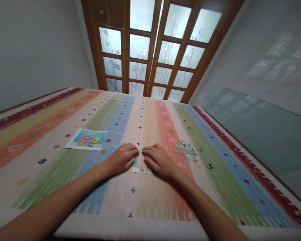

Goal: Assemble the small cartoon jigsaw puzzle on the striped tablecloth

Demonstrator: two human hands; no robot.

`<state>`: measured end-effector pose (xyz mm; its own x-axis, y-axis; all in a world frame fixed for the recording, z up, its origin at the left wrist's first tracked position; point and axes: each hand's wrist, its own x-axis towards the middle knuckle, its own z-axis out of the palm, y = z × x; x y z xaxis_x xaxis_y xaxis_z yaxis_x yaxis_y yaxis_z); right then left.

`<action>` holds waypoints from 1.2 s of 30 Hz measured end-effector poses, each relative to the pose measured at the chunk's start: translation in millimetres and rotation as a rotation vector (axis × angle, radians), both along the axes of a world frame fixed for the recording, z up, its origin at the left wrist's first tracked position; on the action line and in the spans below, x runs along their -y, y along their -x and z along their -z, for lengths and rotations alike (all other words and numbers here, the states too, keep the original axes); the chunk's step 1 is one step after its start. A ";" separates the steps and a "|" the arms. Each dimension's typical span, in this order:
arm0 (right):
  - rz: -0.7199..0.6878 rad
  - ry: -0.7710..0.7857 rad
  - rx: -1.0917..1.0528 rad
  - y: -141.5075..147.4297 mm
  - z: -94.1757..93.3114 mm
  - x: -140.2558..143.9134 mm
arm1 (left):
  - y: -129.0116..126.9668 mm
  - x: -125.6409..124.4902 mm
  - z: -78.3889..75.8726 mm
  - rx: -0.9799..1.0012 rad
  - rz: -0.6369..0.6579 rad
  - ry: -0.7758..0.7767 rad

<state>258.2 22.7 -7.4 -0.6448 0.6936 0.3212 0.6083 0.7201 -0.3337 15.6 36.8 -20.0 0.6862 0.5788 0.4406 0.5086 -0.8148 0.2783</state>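
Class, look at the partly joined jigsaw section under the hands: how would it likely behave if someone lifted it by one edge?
The joined jigsaw section is thin and flat, so it probably weighs little. Made of small interlocked pieces, it would likely sag or break apart if lifted by one edge. On the woven tablecloth, it may snag rather than slide.

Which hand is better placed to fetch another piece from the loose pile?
Right, probably. The loose pile lies on the right of the cloth, just beyond the right hand. The left hand would have to cross the part-built puzzle, where both hands now meet on a small piece.
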 end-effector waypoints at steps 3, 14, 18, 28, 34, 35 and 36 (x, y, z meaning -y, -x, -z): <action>0.055 -0.025 -0.087 -12.5 -4.1 -8.0 | 0.1 -0.5 0.9 -0.004 0.007 -0.007; 0.172 -0.005 0.003 -30.0 2.6 -18.7 | 0.6 0.7 -2.2 -0.010 0.006 0.009; 0.165 0.052 -0.045 -23.1 2.3 -18.8 | -0.2 -0.4 -1.4 -0.019 0.004 0.020; 0.158 0.112 -0.089 -14.2 4.8 -27.0 | -1.4 0.1 -1.1 -0.022 0.003 0.011; 0.161 0.107 -0.080 -12.9 5.3 -28.3 | 0.1 -1.1 1.1 -0.007 0.011 0.000; 0.167 0.101 -0.074 -13.6 5.3 -28.2 | 0.5 -1.4 1.6 0.000 0.011 -0.004; 0.172 0.095 -0.068 -14.4 5.2 -28.1 | 0.9 -1.7 2.0 0.011 0.010 -0.007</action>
